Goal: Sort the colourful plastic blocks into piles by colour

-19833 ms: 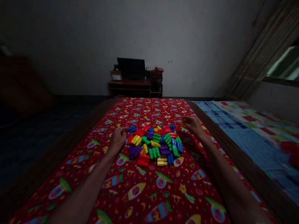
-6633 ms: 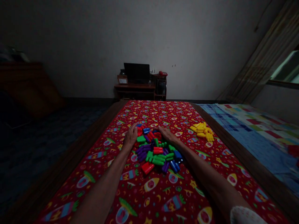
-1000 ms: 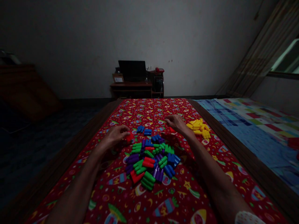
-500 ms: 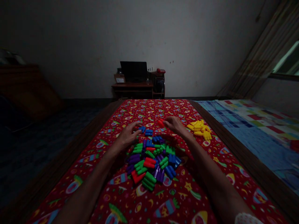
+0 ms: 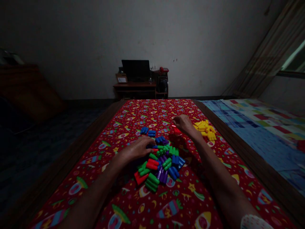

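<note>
A heap of mixed plastic blocks [image 5: 162, 163] in red, green, blue and purple lies on the red patterned sheet [image 5: 143, 203]. My left hand [image 5: 138, 149] reaches into the heap's left side, fingers curled over a red block [image 5: 154, 150]. My right hand [image 5: 184, 124] is farther off, closed on a red block [image 5: 176, 130] just left of a group of yellow blocks [image 5: 205, 129]. Two blue blocks [image 5: 147, 131] lie apart beyond the heap.
The sheet covers a bed with a dark wooden frame [image 5: 240, 149]. To the right lies a checked blue and multicoloured cover [image 5: 257, 127]. A low desk with a dark screen [image 5: 137, 79] stands at the far wall. Dark floor is on the left.
My left hand came back from the far side into the heap's left edge. My right hand carried a red block to the right, beside the yellow group.
</note>
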Tool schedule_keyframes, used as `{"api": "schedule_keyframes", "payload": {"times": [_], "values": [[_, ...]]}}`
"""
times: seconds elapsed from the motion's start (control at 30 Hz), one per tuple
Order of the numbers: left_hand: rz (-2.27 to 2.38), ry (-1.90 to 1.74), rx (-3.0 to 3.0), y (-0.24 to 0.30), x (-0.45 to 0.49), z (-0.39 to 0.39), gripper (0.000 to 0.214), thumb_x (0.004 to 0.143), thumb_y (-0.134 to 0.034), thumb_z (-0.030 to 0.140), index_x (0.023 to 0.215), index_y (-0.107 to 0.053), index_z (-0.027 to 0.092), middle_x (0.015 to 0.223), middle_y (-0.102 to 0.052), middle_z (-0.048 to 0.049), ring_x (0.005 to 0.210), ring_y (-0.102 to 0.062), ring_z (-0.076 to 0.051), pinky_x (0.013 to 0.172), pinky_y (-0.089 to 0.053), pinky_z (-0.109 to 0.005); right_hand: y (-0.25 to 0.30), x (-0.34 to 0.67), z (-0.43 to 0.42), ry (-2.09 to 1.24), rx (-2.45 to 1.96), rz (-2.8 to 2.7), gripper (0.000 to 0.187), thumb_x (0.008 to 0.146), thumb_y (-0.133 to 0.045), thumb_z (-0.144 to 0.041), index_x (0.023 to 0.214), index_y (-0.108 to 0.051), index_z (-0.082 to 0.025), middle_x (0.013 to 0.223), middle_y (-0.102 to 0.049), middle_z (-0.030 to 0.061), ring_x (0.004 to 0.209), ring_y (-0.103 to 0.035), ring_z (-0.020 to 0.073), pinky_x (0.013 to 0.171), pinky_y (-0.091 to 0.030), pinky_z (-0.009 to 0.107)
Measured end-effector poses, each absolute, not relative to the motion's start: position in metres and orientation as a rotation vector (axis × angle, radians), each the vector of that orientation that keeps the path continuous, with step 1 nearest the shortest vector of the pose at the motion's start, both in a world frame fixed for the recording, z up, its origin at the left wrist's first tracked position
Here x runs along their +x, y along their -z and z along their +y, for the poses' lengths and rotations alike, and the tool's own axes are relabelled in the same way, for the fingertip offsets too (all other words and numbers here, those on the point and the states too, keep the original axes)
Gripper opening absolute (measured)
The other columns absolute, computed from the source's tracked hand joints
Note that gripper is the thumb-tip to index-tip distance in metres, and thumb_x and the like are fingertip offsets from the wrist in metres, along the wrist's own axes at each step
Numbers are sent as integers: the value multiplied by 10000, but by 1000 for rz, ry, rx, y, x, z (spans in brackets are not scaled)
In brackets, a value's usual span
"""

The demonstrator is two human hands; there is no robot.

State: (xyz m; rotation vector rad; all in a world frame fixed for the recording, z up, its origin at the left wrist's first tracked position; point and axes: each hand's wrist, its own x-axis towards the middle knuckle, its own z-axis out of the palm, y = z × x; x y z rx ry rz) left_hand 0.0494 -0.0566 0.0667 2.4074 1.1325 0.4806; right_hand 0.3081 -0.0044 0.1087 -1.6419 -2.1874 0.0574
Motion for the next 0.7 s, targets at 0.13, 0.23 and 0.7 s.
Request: {"api": "schedule_keyframes", "payload": {"times": [0.13,0.23,0.7], "values": [[1400,-360,2591,-66,50,-61,199,824,-623,370,892,-655,185,928,-663,-106,891,-603,-271,783,-450,-338,-118,278,-24,-274,-1399,-2434,232,851,-509,-199,732,-695,-127,628,-599,30,555,-437,98,536,-246,243],[1543,-243,2634,-70,47,-61,166,880,-546,292,939,-636,165,923,-672,-100,850,-616,-248,751,-443,-325,-119,261,-34,-416,-1302,-2612,191,833,-534,-180,750,-693,-114,631,-600,22,549,-426,85,518,-241,229],[1369,-2,2492,-112,43,-84,170,788,-595,300,887,-697,207,899,-711,-42,826,-651,-200,713,-453,-255,-85,225,-68,-83,-1193,-2823,250,898,-533,-294,1027,-685,-143,982,-694,119,882,-621,186,706,-400,251]]}}
